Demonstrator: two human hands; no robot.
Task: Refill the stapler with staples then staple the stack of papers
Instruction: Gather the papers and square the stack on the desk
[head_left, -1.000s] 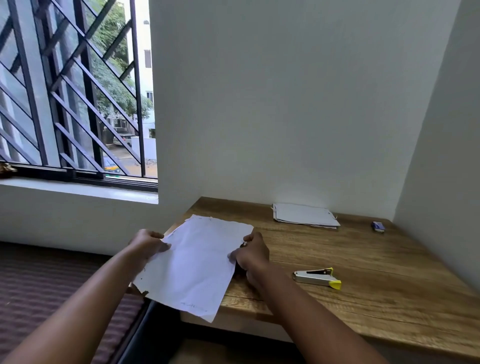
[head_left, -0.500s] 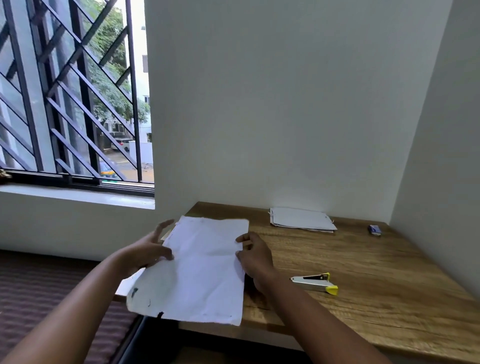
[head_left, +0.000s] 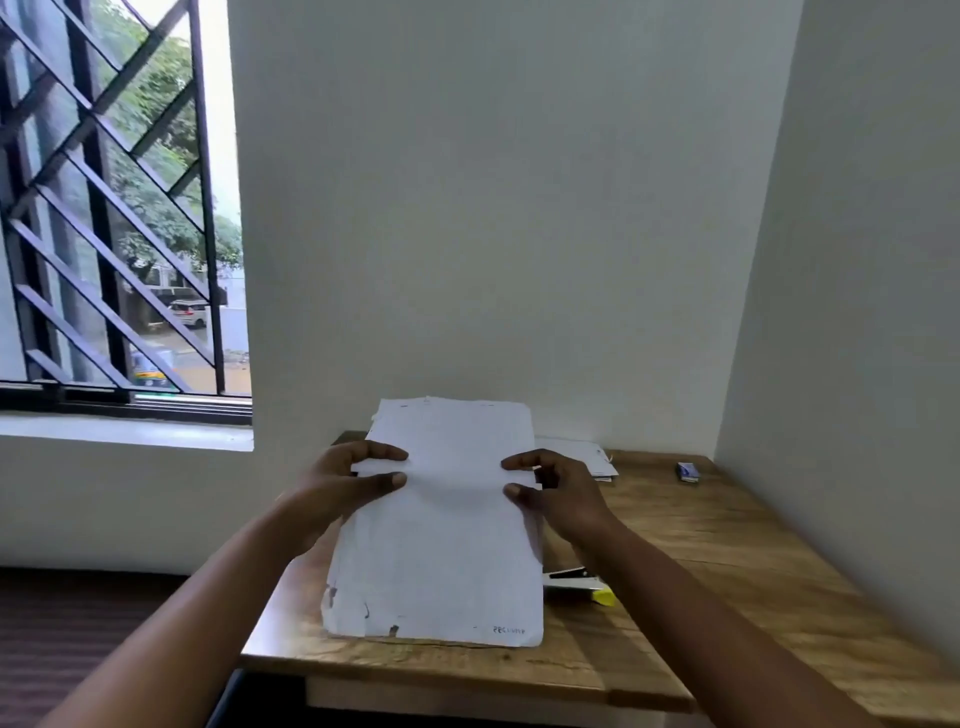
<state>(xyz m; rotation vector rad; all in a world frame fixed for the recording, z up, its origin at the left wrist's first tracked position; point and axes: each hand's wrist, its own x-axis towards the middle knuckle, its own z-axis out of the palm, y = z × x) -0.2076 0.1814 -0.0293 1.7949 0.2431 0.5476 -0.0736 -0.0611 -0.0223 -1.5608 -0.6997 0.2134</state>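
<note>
Nearest the camera, two bare forearms reach in from the lower corners over the front edge of a wooden desk (head_left: 727, 561). The stack of papers (head_left: 441, 545) stands on the desk on its lower edge, that edge touching the wood a little back from the desk's front edge, with the sheets tilted away so the top edge rises in front of the white wall (head_left: 493, 208). Small dark marks and a line of faint mirrored print show along the bottom of the front sheet. The left hand (head_left: 337, 483) grips the stack's left side about halfway up, thumb across the front sheet and fingers curled round the edge. The right hand (head_left: 558, 493) holds the stack's right side at the same height, thumb on the front and fingers bent behind. Just right of the stack's lower half, under the right forearm, the stapler (head_left: 579, 587) lies on the desk, silver-bodied with a yellow tip pointing right, partly hidden by the paper. Farther back, right of the stack and against the wall, a second pile of papers (head_left: 592, 457) lies flat. Well to the right of that, near the desk's back corner, sits a small blue staple box (head_left: 688, 472). Left of the desk, a window with a dark metal grille (head_left: 104, 208) looks onto trees and a street.
</note>
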